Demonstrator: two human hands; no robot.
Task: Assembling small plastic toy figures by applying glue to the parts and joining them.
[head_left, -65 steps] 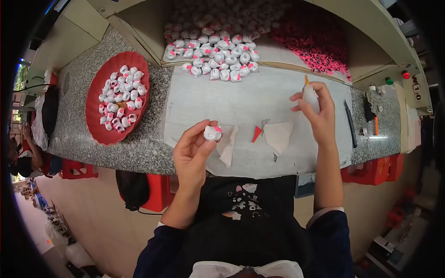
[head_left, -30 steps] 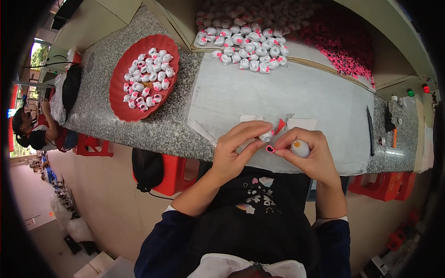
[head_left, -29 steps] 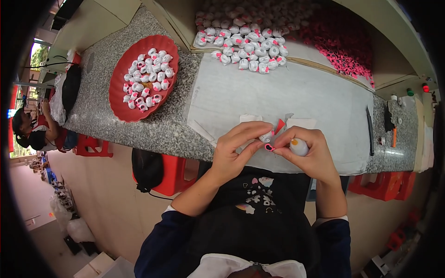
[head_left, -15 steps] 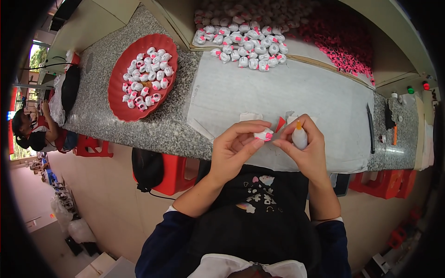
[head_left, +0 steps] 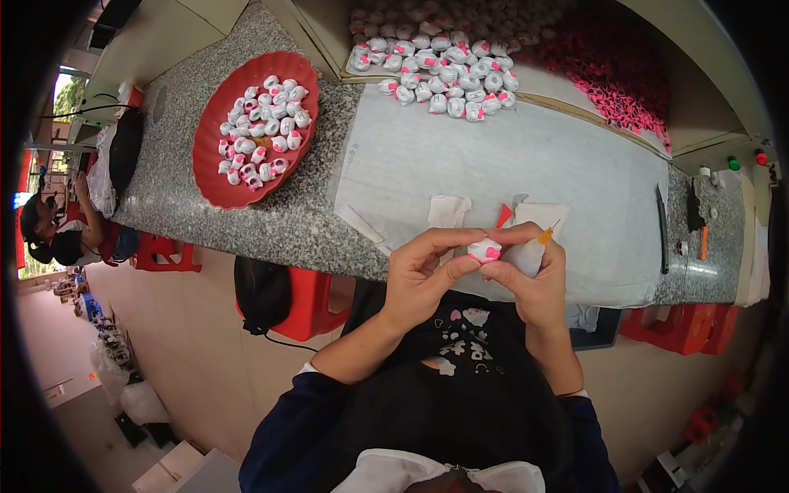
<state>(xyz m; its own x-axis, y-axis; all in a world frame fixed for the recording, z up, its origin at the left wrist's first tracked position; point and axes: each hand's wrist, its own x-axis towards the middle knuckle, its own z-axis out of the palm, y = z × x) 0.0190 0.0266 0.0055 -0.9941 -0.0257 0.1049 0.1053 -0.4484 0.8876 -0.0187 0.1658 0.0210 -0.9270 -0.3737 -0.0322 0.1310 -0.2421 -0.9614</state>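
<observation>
Over the sheet's near edge, my left hand (head_left: 417, 271) pinches a small white figure head with a pink bow (head_left: 485, 250) between thumb and forefinger. My right hand (head_left: 534, 294) presses thumb and forefinger against the head's other side. Tucked in that same hand is a white squeeze bottle (head_left: 526, 259) with an orange needle tip, pointing up and away to the right. Just beyond my fingers lie white scraps (head_left: 449, 210) and a small red piece (head_left: 504, 215).
A red scalloped bowl (head_left: 205, 168) of similar heads stands left on the granite counter (head_left: 304, 234). More white heads (head_left: 460, 78) and a pink pile (head_left: 608, 99) fill the back shelf. A black pen-like tool (head_left: 662, 230) lies right on the white sheet (head_left: 592, 189). Another person (head_left: 70, 234) is far left.
The right hand's thumb and finger have closed onto the head, now held by both hands. The bottle's needle has swung to point up and right. Both hands shifted slightly.
</observation>
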